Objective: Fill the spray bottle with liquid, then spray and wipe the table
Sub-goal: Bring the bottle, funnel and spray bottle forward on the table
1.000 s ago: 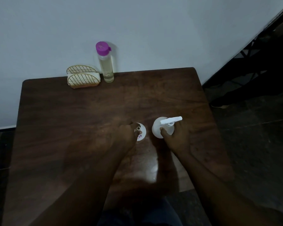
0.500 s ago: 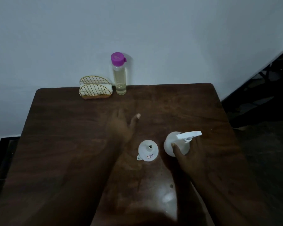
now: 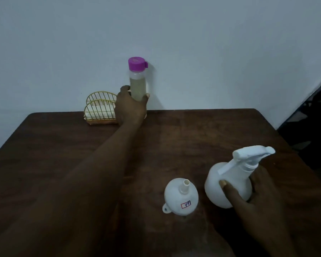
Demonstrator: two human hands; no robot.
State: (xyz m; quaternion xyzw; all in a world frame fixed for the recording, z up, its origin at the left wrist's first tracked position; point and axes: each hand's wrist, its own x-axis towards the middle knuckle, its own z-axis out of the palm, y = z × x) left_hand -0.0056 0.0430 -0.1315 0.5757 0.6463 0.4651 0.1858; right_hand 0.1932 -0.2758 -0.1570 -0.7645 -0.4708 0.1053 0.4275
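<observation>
The dark wooden surface (image 3: 193, 136) carries four things: one white spray bottle (image 3: 230, 184) at 4 o'clock, one white funnel (image 3: 178, 198) standing upside down at 5 o'clock just beside it, one clear liquid bottle (image 3: 137, 84) with one purple cap (image 3: 137, 64) at 12 o'clock against the wall, and one gold wire holder (image 3: 98, 110) at 11 o'clock. Two hands are in view. The left hand (image 3: 131, 106) curls around the liquid bottle's lower half. The right hand (image 3: 256, 199) grips the spray bottle, thumb across its body. Half a second earlier the left hand hovered spread open over the middle of the surface; the right hand keeps its hold.
</observation>
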